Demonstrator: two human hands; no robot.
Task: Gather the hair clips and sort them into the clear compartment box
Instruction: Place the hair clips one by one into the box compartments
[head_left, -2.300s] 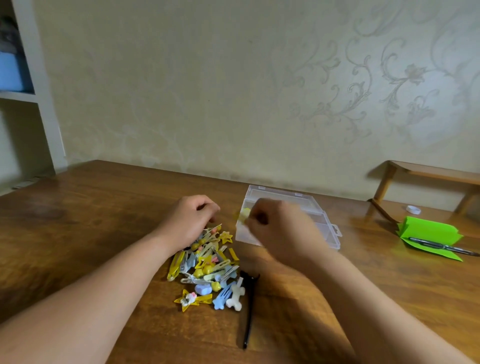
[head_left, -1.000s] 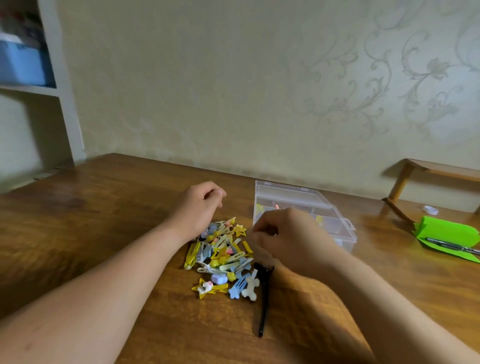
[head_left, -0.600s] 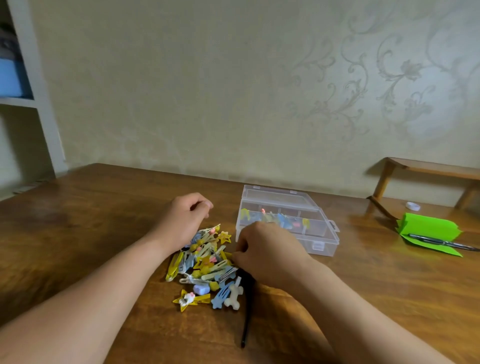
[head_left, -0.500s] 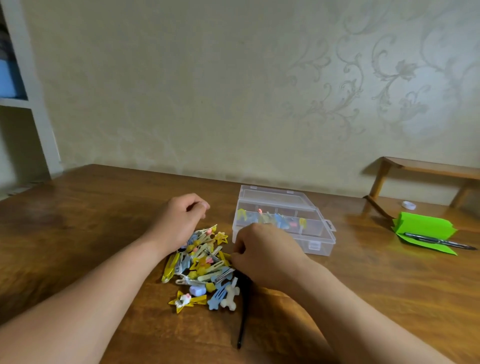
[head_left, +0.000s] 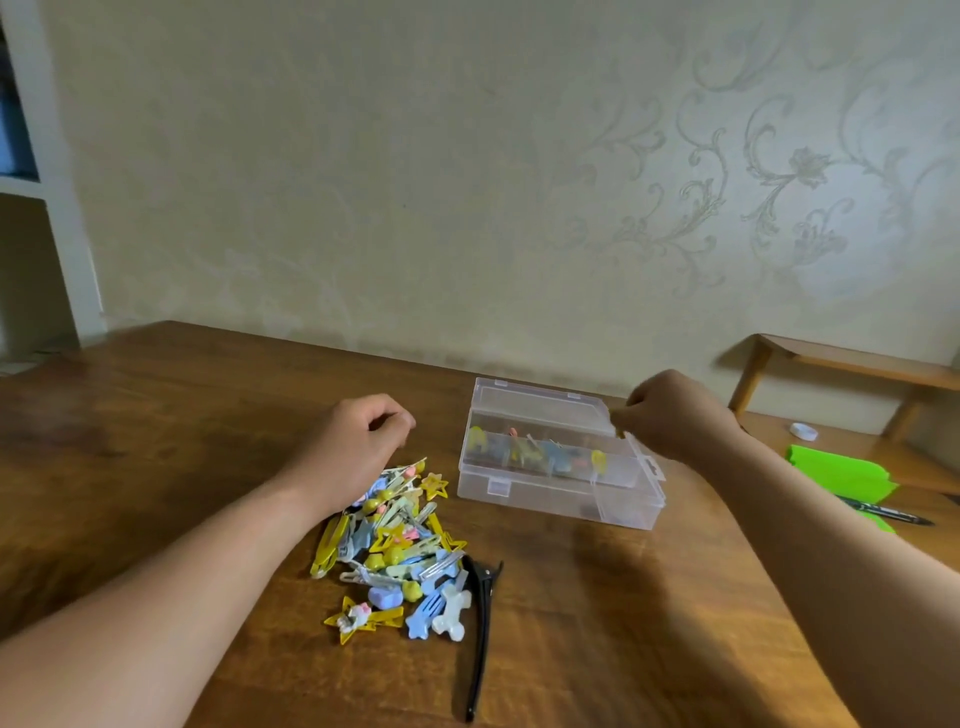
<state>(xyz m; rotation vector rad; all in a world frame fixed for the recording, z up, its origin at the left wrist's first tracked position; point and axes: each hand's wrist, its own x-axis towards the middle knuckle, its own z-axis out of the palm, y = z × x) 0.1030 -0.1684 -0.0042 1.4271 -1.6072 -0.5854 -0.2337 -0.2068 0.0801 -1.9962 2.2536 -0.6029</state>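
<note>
Hair clips (head_left: 558, 457) in clear compartment box (head_left: 561, 506)

A pile of hair clips (head_left: 395, 545) lies on the table (head_left: 156, 441). The curled left hand (head_left: 358, 441) sits at its 11 o'clock. The clear box (head_left: 561, 499), at 2 o'clock, is open. The curled right hand (head_left: 675, 415) hovers over its 2 o'clock corner.

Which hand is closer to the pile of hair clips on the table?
Left. The left hand sits at the far edge of the pile; the right hand hovers beyond it, over the clear box.
</note>
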